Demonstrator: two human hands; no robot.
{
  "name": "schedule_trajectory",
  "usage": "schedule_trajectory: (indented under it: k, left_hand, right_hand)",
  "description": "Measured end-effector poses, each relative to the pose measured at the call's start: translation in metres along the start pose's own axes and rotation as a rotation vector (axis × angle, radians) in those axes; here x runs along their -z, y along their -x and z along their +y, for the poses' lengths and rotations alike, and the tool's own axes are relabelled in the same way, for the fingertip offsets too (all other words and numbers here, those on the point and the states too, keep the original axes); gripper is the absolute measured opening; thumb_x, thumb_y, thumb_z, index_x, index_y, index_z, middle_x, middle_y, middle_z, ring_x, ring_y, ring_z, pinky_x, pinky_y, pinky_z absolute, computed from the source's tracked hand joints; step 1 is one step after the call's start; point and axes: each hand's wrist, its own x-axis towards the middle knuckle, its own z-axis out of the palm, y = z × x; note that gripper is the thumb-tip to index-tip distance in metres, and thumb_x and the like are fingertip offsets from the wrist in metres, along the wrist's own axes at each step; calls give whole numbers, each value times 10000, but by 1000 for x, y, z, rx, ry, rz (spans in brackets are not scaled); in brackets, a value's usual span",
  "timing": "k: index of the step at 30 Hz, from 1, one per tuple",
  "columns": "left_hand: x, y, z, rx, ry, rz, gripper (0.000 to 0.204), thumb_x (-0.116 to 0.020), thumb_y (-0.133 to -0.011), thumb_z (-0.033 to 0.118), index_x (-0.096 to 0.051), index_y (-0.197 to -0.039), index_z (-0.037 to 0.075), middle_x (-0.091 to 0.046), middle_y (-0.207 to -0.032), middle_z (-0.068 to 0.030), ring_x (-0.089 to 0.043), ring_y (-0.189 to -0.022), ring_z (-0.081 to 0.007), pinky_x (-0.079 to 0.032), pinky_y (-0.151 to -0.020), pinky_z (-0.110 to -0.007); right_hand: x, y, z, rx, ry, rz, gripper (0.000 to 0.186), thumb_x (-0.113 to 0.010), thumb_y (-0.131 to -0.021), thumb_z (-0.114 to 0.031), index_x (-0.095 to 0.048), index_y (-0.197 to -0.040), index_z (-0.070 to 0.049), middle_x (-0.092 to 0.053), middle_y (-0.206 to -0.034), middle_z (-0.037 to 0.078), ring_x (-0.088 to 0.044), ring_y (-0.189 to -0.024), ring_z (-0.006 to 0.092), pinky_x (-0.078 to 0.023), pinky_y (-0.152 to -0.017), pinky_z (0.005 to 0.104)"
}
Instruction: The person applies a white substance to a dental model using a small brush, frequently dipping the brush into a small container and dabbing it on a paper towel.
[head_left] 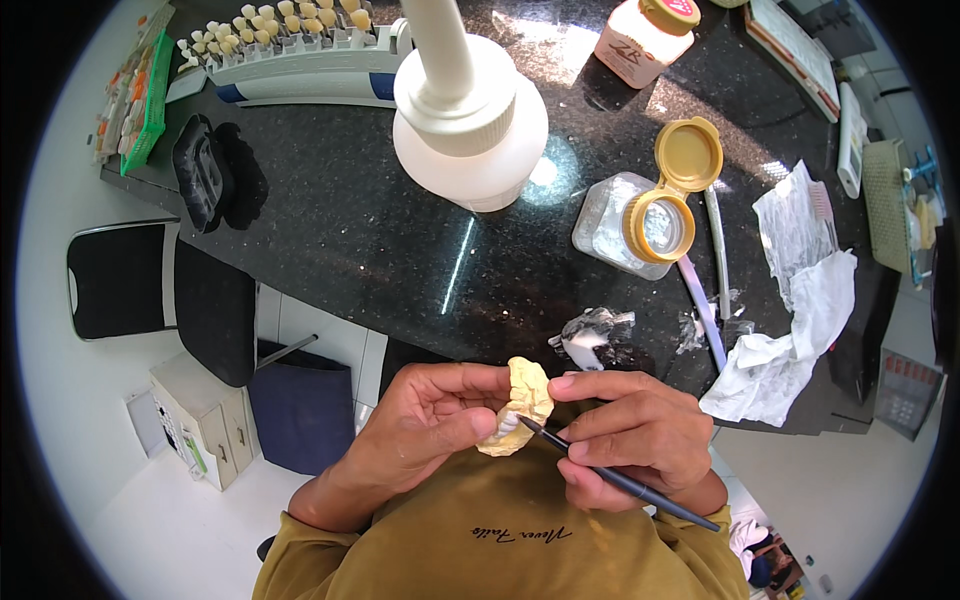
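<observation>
My left hand [425, 415] pinches a yellow plaster dental cast [530, 388] between thumb and fingers, above the near edge of the table. A short row of white teeth [508, 424] sits on its lower side. In my right hand [640, 425] is a slim dark pen-shaped tool [632, 487], gripped like a pencil. Its pointed tip meets the white teeth, or hovers very close to them; what kind of tip it is I cannot tell. My right index finger also reaches the cast's right side.
Beyond my hands on the black speckled table [350, 260] stand a white dispenser bottle [470, 150], an open-lidded jar [610, 220] and a capped bottle [645, 45]. A tooth shade rack [310, 70] is far left. Crumpled tissue [790, 330] and a lilac-handled tool [703, 315] lie right.
</observation>
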Motion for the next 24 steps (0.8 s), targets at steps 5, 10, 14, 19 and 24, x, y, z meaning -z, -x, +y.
schedule_trajectory:
  k: [5, 10, 14, 19, 24]
  left_hand:
    - [0, 0, 1, 1, 1, -3, 509, -680, -832, 244, -534, -1174, -102, -622, -1103, -200, -642, -983, -269, -499, -900, -389]
    - [-1, 0, 0, -9, 9, 0, 502, -680, -831, 236, -535, -1176, -99, -624, -1100, -200, -642, -985, -272, -498, -903, -391]
    - [0, 0, -1, -7, 11, -3, 504, -681, -830, 234, -534, -1180, -97, -626, -1096, -199, -643, -983, -275, -498, -905, -391]
    - [-3, 1, 2, 9, 17, 8, 509, -683, -827, 228, -528, -1185, -98, -628, -1088, -197, -643, -977, -281, -498, -906, -393]
    - [-2, 1, 2, 5, 16, 7, 518, -685, -824, 229, -522, -1189, -102, -629, -1084, -196, -644, -974, -282, -499, -905, -393]
  right_hand:
    - [1, 2, 0, -11, -13, -2, 181, -758, -673, 10, -633, -803, 1, -645, -747, 96, -680, -865, 337, -580, -703, 352]
    - [1, 3, 0, -12, -15, 2, 190, -763, -669, 9, -636, -811, 2, -646, -751, 97, -680, -866, 338, -580, -710, 357]
    - [2, 2, 0, -8, -5, -17, 186, -762, -672, 7, -635, -808, 2, -646, -750, 96, -680, -866, 338, -580, -708, 359]
    - [2, 3, 0, -9, -11, -13, 181, -761, -674, 6, -636, -805, 3, -646, -750, 98, -680, -864, 339, -580, -709, 362]
    - [2, 2, 0, -12, -10, -14, 184, -763, -672, 7, -638, -808, 3, -648, -751, 100, -679, -867, 337, -580, -709, 362]
